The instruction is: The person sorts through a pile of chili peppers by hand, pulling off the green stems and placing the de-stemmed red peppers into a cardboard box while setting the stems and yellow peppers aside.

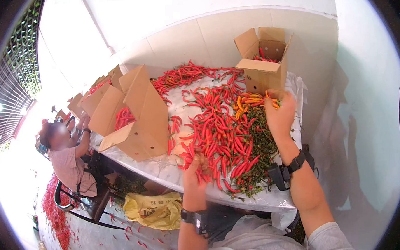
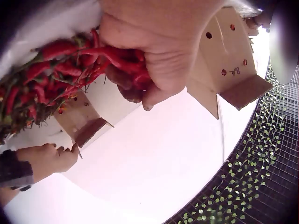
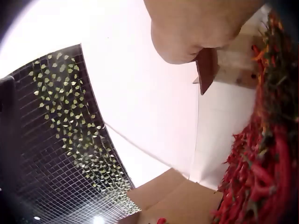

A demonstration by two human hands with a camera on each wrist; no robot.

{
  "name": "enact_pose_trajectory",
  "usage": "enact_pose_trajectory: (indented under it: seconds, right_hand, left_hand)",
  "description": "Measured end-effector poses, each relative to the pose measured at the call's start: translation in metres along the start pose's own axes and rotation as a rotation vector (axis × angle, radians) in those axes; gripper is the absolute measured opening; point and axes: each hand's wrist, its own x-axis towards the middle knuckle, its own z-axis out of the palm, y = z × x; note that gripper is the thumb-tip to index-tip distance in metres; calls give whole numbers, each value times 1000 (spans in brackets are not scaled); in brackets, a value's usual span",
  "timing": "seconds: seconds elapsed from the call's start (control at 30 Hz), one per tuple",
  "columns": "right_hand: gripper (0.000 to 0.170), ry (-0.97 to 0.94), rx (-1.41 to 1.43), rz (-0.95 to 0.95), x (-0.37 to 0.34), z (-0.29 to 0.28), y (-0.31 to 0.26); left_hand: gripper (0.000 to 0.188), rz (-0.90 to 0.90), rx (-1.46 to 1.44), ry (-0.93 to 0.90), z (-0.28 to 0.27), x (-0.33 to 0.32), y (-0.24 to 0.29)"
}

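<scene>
Counter (image 1: pixel 179 103): red chilies (image 1: pixel 209 124) spread, presumably for easy picking | left grip (image 1: pixel 196 165): holds several, bunched | right grip (image 1: pixel 281 109): at orange chilies (image 1: pixel 248 100), hold unclear

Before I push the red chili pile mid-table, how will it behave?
The red chili pile would probably spread rather than move as one, since its pods lie loose. Being slim and curved, they likely won't roll far. They look glossy, so may be slippery.
</scene>
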Motion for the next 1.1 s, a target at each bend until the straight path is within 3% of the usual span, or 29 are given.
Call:
enact_pose_trajectory:
  seconds: [0.1, 0.13, 0.27, 0.47, 0.57, 0.67, 0.77, 0.87, 0.97, 1.1]
  right_hand:
    - [20, -446, 29, -104, -21, 9, -8]
    - [26, -704, -68, -73, -25, 8, -17]
    - [34, -961, -217, -248, -50, 8, -34]
    - [36, -1082, -324, -121, -45, 7, -34]
    - [32, -989, -274, -259, -54, 12, -24]
    - [25, -879, -42, -217, -55, 16, -19]
    - [22, -893, 209, 54, -42, 8, -41]
    - [18, -972, 559, 100, -47, 9, -44]
    - [22, -1084, 827, 263, -54, 12, -52]
    - [19, -1220, 751, 208, -55, 8, -58]
  left_hand:
    - [16, -36, 12, 39, 3, 0, -1]
    - [15, -36, 20, 56, 3, 0, -1]
    - [14, -74, -56, 88, 4, 0, 1]
    - [13, -52, -35, 78, 1, 2, 0]
    - [12, -75, 16, 96, -2, 1, 0]
    - [12, -109, 55, 149, -4, 1, -2]
    - [12, -83, 135, 176, -1, 2, -4]
    - [13, -62, 153, 202, 5, 2, -6]
    - [21, -38, 211, 108, -4, 4, -8]
    - [31, -4, 311, 138, -1, 1, -11]
